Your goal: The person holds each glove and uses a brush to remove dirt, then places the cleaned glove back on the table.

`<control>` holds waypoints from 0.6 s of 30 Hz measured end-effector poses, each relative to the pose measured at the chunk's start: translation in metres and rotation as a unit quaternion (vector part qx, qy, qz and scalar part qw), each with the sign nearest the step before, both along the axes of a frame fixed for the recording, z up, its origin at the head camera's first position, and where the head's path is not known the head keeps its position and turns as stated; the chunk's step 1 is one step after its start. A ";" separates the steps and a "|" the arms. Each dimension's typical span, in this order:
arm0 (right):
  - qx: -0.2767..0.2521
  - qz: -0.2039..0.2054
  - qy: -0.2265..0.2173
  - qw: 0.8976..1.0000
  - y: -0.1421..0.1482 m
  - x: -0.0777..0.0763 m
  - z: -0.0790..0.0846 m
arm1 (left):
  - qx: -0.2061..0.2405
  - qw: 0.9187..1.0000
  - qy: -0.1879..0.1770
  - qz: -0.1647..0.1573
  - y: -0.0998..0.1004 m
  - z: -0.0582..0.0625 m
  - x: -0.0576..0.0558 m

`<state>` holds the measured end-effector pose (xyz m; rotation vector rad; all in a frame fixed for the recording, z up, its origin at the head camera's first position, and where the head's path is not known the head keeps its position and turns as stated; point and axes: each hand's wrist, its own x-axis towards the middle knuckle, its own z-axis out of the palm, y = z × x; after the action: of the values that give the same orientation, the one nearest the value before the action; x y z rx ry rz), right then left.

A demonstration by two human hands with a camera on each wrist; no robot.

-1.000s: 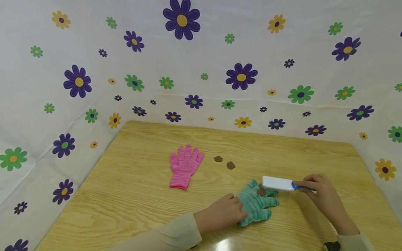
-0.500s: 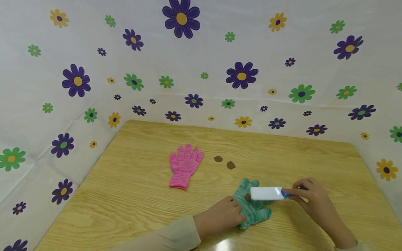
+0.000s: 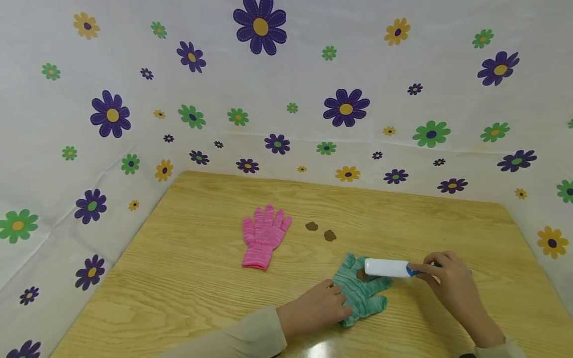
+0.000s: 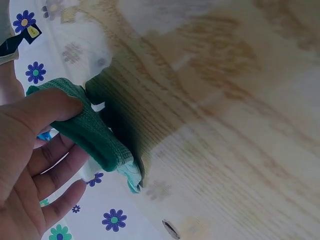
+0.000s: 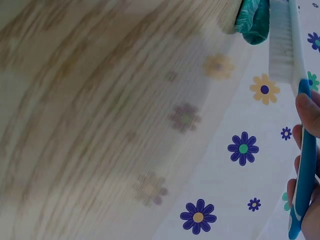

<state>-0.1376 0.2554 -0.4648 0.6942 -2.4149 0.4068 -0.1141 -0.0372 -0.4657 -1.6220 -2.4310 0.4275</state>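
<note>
A green striped knit glove [image 3: 358,296] lies on the table with its fingers pointing right and away. My left hand [image 3: 317,308] pinches its cuff; in the left wrist view the thumb is on top of the green cuff [image 4: 95,127] and fingers are underneath. A brown blob [image 3: 361,275] sits on the glove, partly covered by the head of a white brush [image 3: 387,267]. My right hand [image 3: 452,286] grips the brush by its blue handle [image 5: 306,175]. In the right wrist view, white bristles [image 5: 281,50] face the green glove fingers [image 5: 256,25].
A pink knit glove [image 3: 264,238] lies flat to the left, fingers pointing away. Two brown blobs [image 3: 312,226] rest on the wood-grain table [image 3: 188,238] between the gloves. A white sheet with printed flowers [image 3: 286,79] hangs behind and beside the table.
The brush swept left and toward me over the green glove, then back right and away a little. The glove shifted slightly left early on. My left hand kept its hold.
</note>
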 end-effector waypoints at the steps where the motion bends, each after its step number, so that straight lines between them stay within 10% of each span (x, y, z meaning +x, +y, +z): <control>1: -0.007 -0.009 -0.005 1.000 0.001 0.001 0.000 | -0.001 1.000 0.000 0.001 0.000 -0.001 0.000; 13: -0.114 -0.086 -0.042 0.989 -0.006 0.006 0.008 | 0.011 1.000 0.019 -0.007 0.002 -0.004 -0.001; 18: -0.087 -0.005 -0.041 0.995 -0.010 0.008 0.006 | 0.014 1.000 0.010 -0.008 0.004 -0.004 -0.001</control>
<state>-0.1293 0.2453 -0.4583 0.5980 -2.4229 0.6444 -0.1148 -0.0337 -0.4695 -1.6176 -2.3967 0.4039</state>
